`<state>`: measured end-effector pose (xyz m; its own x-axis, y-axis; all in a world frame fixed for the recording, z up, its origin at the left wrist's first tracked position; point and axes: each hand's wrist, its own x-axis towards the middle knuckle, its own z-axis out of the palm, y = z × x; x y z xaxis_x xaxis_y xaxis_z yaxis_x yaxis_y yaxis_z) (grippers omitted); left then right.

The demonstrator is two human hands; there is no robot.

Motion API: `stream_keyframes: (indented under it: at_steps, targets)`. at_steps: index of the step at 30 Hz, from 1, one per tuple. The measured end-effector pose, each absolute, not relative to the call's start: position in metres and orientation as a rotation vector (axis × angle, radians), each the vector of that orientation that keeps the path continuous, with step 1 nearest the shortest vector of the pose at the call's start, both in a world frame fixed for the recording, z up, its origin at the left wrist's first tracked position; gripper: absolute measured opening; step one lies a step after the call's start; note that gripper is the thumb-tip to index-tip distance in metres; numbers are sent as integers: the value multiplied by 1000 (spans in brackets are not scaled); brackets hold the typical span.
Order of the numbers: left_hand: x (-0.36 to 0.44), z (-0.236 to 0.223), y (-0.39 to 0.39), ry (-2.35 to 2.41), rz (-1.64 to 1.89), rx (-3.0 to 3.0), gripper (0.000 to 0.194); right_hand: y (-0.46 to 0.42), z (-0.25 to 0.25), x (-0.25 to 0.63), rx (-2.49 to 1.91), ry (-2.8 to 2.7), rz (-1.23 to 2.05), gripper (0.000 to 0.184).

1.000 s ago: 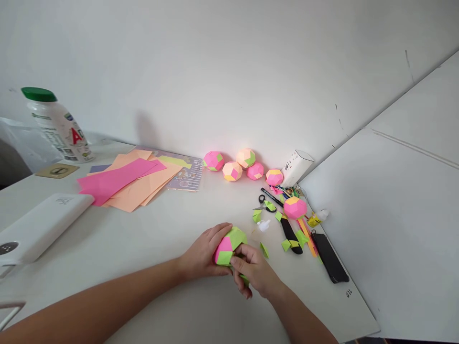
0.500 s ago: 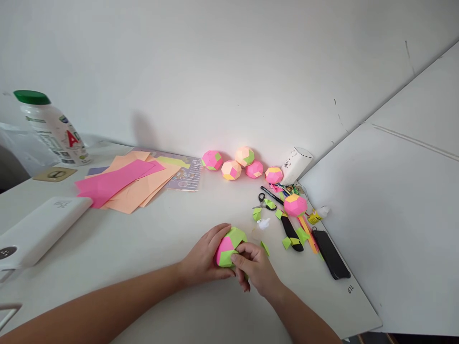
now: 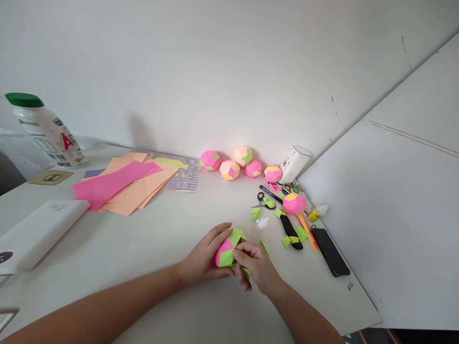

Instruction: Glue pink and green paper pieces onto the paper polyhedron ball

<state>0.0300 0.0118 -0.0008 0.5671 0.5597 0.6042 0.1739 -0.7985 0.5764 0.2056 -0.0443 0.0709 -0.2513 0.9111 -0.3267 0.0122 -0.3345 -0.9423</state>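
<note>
A green and pink faceted paper ball (image 3: pixel 225 254) is held low over the table's front part. My left hand (image 3: pixel 203 255) wraps round its left side, fingers over the top and thumb below. With thumb and forefinger, my right hand (image 3: pixel 256 265) pinches the right side of the ball at a green flap; the other fingers curl beneath. A dark gap shows in the ball just above the right fingertips. Part of a green paper piece (image 3: pixel 245 273) shows under the right hand. Another green paper piece (image 3: pixel 264 246) lies just behind that hand.
Several finished-looking paper balls (image 3: pixel 229 169) sit along the wall. To the right are scissors (image 3: pixel 266 203), a black cutter (image 3: pixel 290 231), a yellow glue bottle (image 3: pixel 317 212) and a black phone (image 3: pixel 330 251). Coloured paper sheets (image 3: pixel 125 186), a white device (image 3: pixel 46 234) and a green-capped bottle (image 3: pixel 50 131) stand left.
Both hands keep their hold on the ball. The right fingertips have shifted slightly, and more of the gap and the green piece below shows. The view has moved a little.
</note>
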Motion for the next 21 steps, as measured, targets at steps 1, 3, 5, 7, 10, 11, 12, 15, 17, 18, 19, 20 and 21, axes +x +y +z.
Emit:
stream_keyframes:
  at_steps: [1,3,5,7,10,11,12,15,17,18,19,20,21]
  targets:
    - [30,-1,12,592,1131,2342,94,-44,71,206,-1307,-1193,1668,36]
    - [30,-2,12,601,1123,2336,95,-44,71,206,-1314,-1192,1678,37]
    - [30,-3,13,610,1103,2332,97,-44,72,206,-1326,-1191,1687,38]
    - [29,-3,14,629,1091,2329,96,-43,73,206,-1342,-1191,1690,38]
    - [29,-4,15,668,1086,2315,92,-42,74,207,-1362,-1193,1698,38]
    - [29,-4,15,675,1081,2303,91,-41,74,207,-1365,-1195,1704,38]
    - [29,-5,16,677,1072,2289,90,-41,73,208,-1366,-1197,1711,38]
    - [29,-5,16,670,1047,2248,86,-40,74,210,-1360,-1206,1736,34]
    - [28,-4,16,663,1047,2234,86,-40,77,213,-1353,-1216,1745,30]
    - [28,-4,16,664,1048,2228,86,-40,80,215,-1345,-1220,1742,28]
    - [28,-3,15,666,1048,2221,85,-40,82,218,-1333,-1221,1735,25]
    - [27,-3,15,670,1044,2214,85,-40,85,220,-1319,-1216,1724,23]
    - [27,-3,15,672,1040,2207,84,-40,88,223,-1305,-1205,1713,21]
